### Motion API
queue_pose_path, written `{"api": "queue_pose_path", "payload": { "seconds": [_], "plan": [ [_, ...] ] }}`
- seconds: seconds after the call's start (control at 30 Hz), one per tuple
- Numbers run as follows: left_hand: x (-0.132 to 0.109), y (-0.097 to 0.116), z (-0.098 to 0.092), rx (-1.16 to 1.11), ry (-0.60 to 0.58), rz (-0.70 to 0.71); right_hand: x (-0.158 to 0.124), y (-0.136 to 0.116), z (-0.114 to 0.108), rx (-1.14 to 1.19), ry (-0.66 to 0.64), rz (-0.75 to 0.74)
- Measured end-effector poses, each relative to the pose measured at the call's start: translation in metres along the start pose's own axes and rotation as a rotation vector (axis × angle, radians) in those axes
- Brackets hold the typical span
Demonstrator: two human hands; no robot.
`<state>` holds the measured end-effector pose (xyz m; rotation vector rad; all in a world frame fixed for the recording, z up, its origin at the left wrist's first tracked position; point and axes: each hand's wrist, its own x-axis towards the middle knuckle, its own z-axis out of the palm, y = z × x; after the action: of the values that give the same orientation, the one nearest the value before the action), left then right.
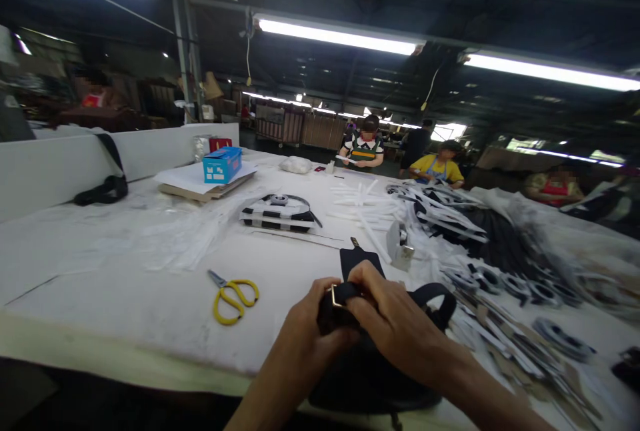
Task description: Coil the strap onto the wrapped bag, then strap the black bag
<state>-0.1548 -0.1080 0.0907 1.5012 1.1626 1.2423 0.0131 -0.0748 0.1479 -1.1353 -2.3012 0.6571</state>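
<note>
My left hand [310,327] is closed around a black strap with a gold-coloured buckle [334,296], at the near edge of the table. From the other side my right hand [393,311] pinches the strap [347,291] where it passes the buckle. Below both hands lies a dark bag [375,381], partly hidden by them. Its black strap loop [440,301] curves up to the right of my right hand. Just beyond my fingers a black flap [360,261] with a small metal end lies on the table. Yellow-handled scissors [234,297] rest to the left.
A white table [165,324] spreads ahead. On it are a wrapped black-and-white bundle [280,214], a blue box [223,165] on boards, and a tape dispenser [399,244]. Rolls [543,291] and strips crowd the right side. Several people work beyond, one in a yellow top [437,167].
</note>
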Motion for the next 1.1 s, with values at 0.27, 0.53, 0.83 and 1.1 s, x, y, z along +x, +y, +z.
{"api": "queue_pose_path", "payload": {
  "seconds": [0.27,0.53,0.83,1.1],
  "plan": [
    [0.005,-0.024,0.006,0.049,0.074,0.009,0.019,0.029,-0.013,0.329,0.49,0.172],
    [0.005,-0.01,-0.002,0.055,0.12,0.017,0.011,0.027,-0.011,0.489,-0.174,0.007],
    [0.01,-0.016,-0.006,-0.25,0.057,0.016,0.008,0.039,-0.007,-0.402,-0.121,-0.244],
    [0.018,-0.047,-0.003,-1.028,0.428,0.0,-0.005,0.097,-0.045,-0.756,-0.039,-0.082]
  ]
}}
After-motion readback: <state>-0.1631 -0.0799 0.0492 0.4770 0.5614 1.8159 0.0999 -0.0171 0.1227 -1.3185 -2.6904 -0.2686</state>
